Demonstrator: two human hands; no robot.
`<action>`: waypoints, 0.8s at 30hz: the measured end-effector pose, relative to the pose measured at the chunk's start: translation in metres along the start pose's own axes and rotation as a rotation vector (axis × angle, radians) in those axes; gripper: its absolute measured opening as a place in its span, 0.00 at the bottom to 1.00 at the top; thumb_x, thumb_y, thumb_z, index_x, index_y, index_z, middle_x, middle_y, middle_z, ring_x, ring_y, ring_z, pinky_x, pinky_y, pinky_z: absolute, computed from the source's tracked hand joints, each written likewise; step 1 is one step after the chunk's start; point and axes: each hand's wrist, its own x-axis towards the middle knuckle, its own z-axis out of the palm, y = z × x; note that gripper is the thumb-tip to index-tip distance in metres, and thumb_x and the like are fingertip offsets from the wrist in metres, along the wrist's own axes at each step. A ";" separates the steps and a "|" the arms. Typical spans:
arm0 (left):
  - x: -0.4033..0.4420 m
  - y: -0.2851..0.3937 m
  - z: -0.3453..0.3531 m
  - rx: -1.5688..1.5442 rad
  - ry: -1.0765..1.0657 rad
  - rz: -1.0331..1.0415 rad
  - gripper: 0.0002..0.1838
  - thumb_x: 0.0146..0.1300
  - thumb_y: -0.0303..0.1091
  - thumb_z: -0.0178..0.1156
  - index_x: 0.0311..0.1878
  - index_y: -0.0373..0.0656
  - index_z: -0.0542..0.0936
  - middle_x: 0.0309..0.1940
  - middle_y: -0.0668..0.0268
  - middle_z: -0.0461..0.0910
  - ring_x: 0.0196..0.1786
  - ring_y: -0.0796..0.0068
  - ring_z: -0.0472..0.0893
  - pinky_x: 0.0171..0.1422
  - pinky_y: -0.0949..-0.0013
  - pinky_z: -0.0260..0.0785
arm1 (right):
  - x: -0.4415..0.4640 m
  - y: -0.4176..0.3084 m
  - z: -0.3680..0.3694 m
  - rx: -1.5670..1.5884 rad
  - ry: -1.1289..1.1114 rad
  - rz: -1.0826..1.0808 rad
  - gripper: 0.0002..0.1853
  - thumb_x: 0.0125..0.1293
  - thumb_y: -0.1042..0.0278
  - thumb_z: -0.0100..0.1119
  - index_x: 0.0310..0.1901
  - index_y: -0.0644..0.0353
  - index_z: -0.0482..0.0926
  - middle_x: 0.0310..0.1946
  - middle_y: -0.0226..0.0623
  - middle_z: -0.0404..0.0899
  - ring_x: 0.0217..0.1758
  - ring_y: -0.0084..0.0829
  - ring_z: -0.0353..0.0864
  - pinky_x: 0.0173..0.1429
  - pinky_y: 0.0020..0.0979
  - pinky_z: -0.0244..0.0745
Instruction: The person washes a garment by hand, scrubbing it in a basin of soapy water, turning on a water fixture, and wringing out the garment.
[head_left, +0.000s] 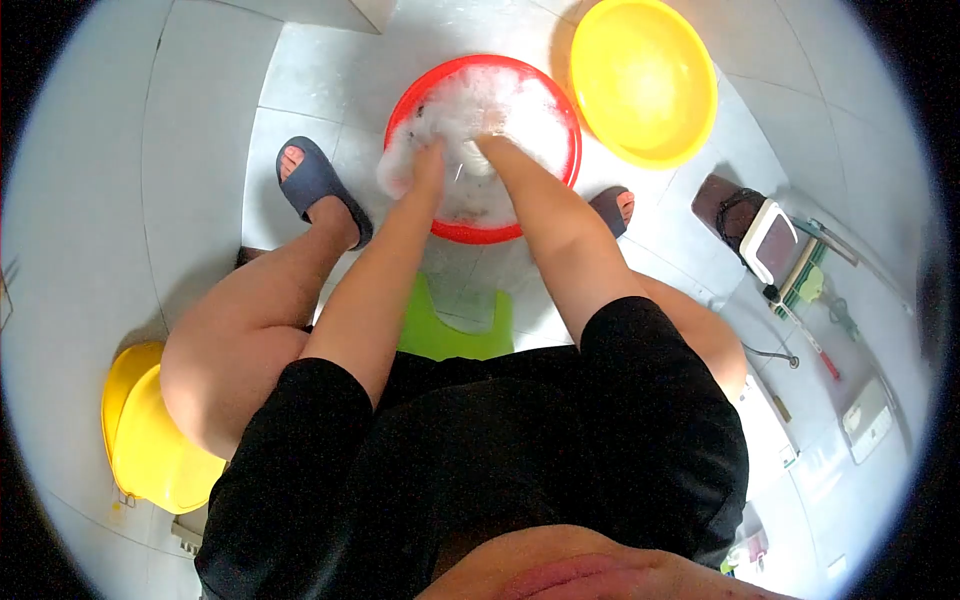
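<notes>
A red basin [480, 236] on the tiled floor holds water with thick white suds [520, 105]. Both arms reach down into it. My left hand [428, 165] is at the left part of the basin, its fingers buried in foam. Closer to the middle, my right hand [490, 143] also dips into the suds, and its fingers do not show. Between the two hands is a whitish thing [477, 158], partly covered by foam; its kind is unclear. Whether either hand grips anything is hidden.
A yellow basin [645, 85] stands right of the red one. My slippered feet flank the red basin, a dark slipper [318, 180] at left. A green stool [455, 335] is beneath me. Yellow plastic containers [160, 430] sit at left; a rack [800, 275] hangs on the right wall.
</notes>
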 end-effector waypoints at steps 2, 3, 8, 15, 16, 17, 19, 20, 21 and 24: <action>0.005 -0.021 0.004 -0.158 0.049 -0.018 0.36 0.71 0.52 0.55 0.71 0.30 0.70 0.67 0.53 0.75 0.66 0.59 0.75 0.73 0.60 0.63 | -0.013 -0.021 -0.068 0.113 0.199 -0.100 0.26 0.68 0.52 0.66 0.61 0.61 0.83 0.53 0.50 0.86 0.58 0.43 0.85 0.65 0.42 0.75; 0.020 -0.040 0.007 -0.306 -0.039 -0.063 0.36 0.72 0.53 0.54 0.71 0.31 0.70 0.67 0.53 0.75 0.66 0.58 0.75 0.73 0.59 0.64 | -0.025 -0.027 -0.095 0.105 0.207 -0.105 0.26 0.68 0.52 0.66 0.61 0.61 0.83 0.53 0.50 0.86 0.58 0.43 0.85 0.65 0.42 0.75; -0.014 0.010 0.022 -0.794 -0.287 -0.273 0.33 0.74 0.52 0.54 0.70 0.35 0.71 0.66 0.55 0.75 0.65 0.60 0.76 0.71 0.57 0.68 | -0.076 -0.024 -0.160 1.472 0.039 -0.097 0.14 0.69 0.59 0.66 0.45 0.63 0.87 0.36 0.36 0.87 0.45 0.28 0.84 0.55 0.28 0.76; -0.023 0.034 0.033 -0.570 -0.345 -0.228 0.21 0.71 0.43 0.58 0.60 0.42 0.79 0.54 0.62 0.82 0.56 0.68 0.81 0.61 0.60 0.74 | -0.079 -0.003 -0.163 0.652 0.315 -0.292 0.18 0.59 0.76 0.58 0.49 0.49 0.87 0.46 0.35 0.88 0.53 0.35 0.85 0.60 0.34 0.76; -0.004 0.007 0.040 -0.530 -0.377 -0.214 0.18 0.70 0.42 0.58 0.57 0.43 0.80 0.51 0.64 0.83 0.53 0.70 0.81 0.58 0.62 0.75 | -0.083 -0.007 -0.160 0.390 0.551 -0.489 0.19 0.57 0.71 0.60 0.51 0.48 0.87 0.51 0.37 0.86 0.58 0.41 0.83 0.64 0.42 0.73; 0.020 -0.022 0.045 -0.555 -0.463 -0.256 0.16 0.71 0.42 0.57 0.54 0.44 0.81 0.48 0.64 0.82 0.49 0.70 0.81 0.54 0.63 0.74 | -0.102 -0.022 -0.165 0.345 0.501 -0.358 0.19 0.60 0.69 0.59 0.53 0.48 0.86 0.54 0.39 0.86 0.59 0.42 0.83 0.64 0.42 0.75; -0.004 -0.004 0.047 -0.446 -0.365 -0.200 0.17 0.72 0.43 0.56 0.56 0.44 0.80 0.49 0.64 0.83 0.52 0.67 0.81 0.57 0.61 0.74 | -0.119 -0.042 -0.131 0.024 0.670 -0.162 0.22 0.61 0.54 0.63 0.58 0.48 0.83 0.61 0.43 0.80 0.66 0.47 0.76 0.71 0.55 0.64; -0.012 0.003 0.045 -0.335 -0.265 -0.141 0.18 0.73 0.44 0.54 0.58 0.45 0.79 0.51 0.63 0.84 0.55 0.63 0.82 0.60 0.59 0.74 | -0.118 -0.027 -0.108 0.025 0.663 -0.158 0.22 0.61 0.54 0.63 0.58 0.48 0.83 0.61 0.43 0.80 0.66 0.47 0.76 0.71 0.55 0.64; -0.002 -0.002 0.035 -0.158 -0.342 -0.021 0.22 0.71 0.45 0.57 0.62 0.44 0.75 0.60 0.59 0.80 0.62 0.57 0.79 0.68 0.56 0.69 | -0.118 -0.013 -0.087 0.041 0.657 -0.297 0.24 0.63 0.52 0.63 0.60 0.49 0.81 0.62 0.45 0.79 0.67 0.47 0.74 0.71 0.55 0.64; -0.052 0.044 0.016 0.579 0.344 0.245 0.19 0.71 0.42 0.57 0.60 0.43 0.76 0.57 0.60 0.80 0.60 0.57 0.80 0.62 0.55 0.73 | -0.132 -0.019 -0.097 0.160 0.562 -0.455 0.29 0.64 0.48 0.63 0.63 0.56 0.78 0.60 0.47 0.78 0.67 0.46 0.73 0.72 0.52 0.64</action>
